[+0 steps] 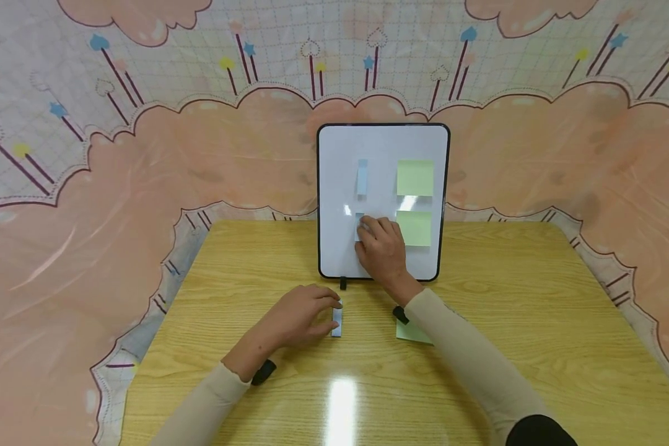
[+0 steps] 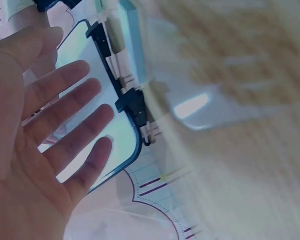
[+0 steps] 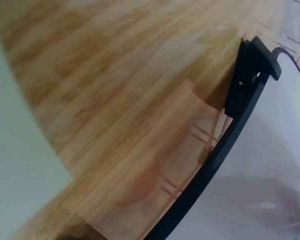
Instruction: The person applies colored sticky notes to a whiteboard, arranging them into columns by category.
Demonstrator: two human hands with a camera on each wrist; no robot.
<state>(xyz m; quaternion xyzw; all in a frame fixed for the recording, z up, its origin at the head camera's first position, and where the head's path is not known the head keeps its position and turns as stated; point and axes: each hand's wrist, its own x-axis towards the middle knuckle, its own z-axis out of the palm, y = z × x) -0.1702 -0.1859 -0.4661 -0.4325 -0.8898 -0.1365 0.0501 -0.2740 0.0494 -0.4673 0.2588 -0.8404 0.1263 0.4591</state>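
Observation:
My right hand [image 1: 383, 251] reaches up to a whiteboard [image 1: 336, 155], its bent fingers touching the lower narrow blue sticky note [image 1: 358, 228] and partly covering it. The thumb and index fingertips stand apart along that note. Over the wooden table, my left hand [image 1: 306, 313] hovers with its fingertips beside a narrow blue sticky note pad [image 1: 337, 324]. In the left wrist view, the left hand [image 2: 55, 115] has its fingers spread and nothing in the palm, the blue pad [image 2: 134, 45] beyond them. The right wrist view shows no part of the right hand.
Another blue note [image 1: 362, 178] sits higher on the board, with two green sticky notes, one upper [image 1: 415, 178] and one lower [image 1: 416, 228], at right. A green pad [image 1: 412, 332] lies partly under the right forearm. Black clip feet [image 1: 342, 284] support the board. A patterned cloth [image 1: 245, 155] hangs behind.

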